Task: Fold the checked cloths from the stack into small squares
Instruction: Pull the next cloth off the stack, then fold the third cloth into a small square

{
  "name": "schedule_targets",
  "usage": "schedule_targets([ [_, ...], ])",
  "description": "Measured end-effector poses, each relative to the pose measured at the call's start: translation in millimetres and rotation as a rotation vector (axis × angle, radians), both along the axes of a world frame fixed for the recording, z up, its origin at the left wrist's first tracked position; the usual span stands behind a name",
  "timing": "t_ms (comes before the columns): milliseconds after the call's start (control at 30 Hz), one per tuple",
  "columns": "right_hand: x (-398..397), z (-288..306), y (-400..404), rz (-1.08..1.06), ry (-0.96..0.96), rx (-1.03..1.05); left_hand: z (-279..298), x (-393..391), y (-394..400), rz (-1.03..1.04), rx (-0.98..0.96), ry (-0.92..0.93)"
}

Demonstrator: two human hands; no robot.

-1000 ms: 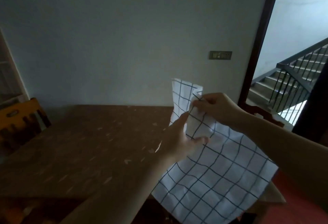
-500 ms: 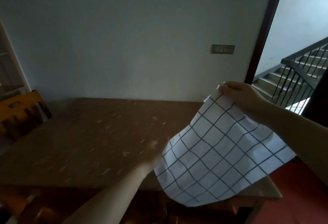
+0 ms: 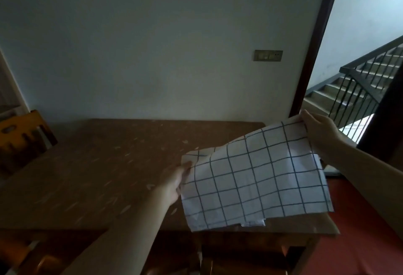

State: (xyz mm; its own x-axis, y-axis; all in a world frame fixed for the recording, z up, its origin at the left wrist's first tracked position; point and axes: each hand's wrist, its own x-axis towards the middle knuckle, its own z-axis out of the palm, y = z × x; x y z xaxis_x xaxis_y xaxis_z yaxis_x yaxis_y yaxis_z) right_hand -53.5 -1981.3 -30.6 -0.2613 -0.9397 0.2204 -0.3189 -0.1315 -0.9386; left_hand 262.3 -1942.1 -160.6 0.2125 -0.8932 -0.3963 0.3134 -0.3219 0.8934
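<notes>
From my remote station I observe one checked cloth point(image 3: 255, 178), white with a dark grid, held spread between both hands over the right end of the wooden table point(image 3: 91, 165). The cloth slopes: its far right corner is raised, its left edge sits lower near the tabletop, and its near edge hangs at the table's front edge, where a small folded flap shows at the bottom.

The left hand point(image 3: 176, 179) reaches forward from the lower centre, forearm extended over the table, wrist roughly straight. Its fingers meet the cloth's left edge near the upper left corner; the fingertips go under or behind the fabric, so I record a grip on that edge, though I cannot tell exactly how the fingers close.

The right hand point(image 3: 318, 129) is higher and farther out, beyond the table's right end, forearm entering from the right side and angled up toward the doorway. Its fingers are curled and pinch the cloth's top right corner, with the thumb side against the fabric.

Both arms are bare. The two hands are well apart, with the cloth stretched between them and only lightly creased.

Surroundings noted: a pale wall with a switch plate point(image 3: 268, 55), a dark door frame point(image 3: 314, 43), a staircase with a metal railing point(image 3: 368, 78) beyond it, and a chair back point(image 3: 24, 135) at left.
</notes>
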Motion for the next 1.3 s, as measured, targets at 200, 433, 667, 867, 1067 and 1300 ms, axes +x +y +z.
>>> schedule_targets([
  [200, -8, -12, 6, 0.015, -0.080, 0.051, 15, 6, -20, 0.051, -0.083, -0.048],
  [433, -17, -23, 15, 0.012, -0.168, 0.152, 34, -2, -21, 0.180, -0.206, -0.109],
  [667, -26, -54, 9, -0.026, 0.372, 0.437, 87, -13, -5, 0.269, -0.399, -0.342],
  [867, 31, -34, 32, 0.279, 0.667, 0.033, 116, -30, 8, -0.049, -0.770, -0.726],
  [1067, 90, -5, 39, 0.443, 0.515, -0.180, 134, -36, 25, -0.244, -0.802, -0.867],
  [1300, 80, 4, 45, 0.582, 0.542, -0.193, 140, -6, 36, -0.556, -0.503, -1.107],
])
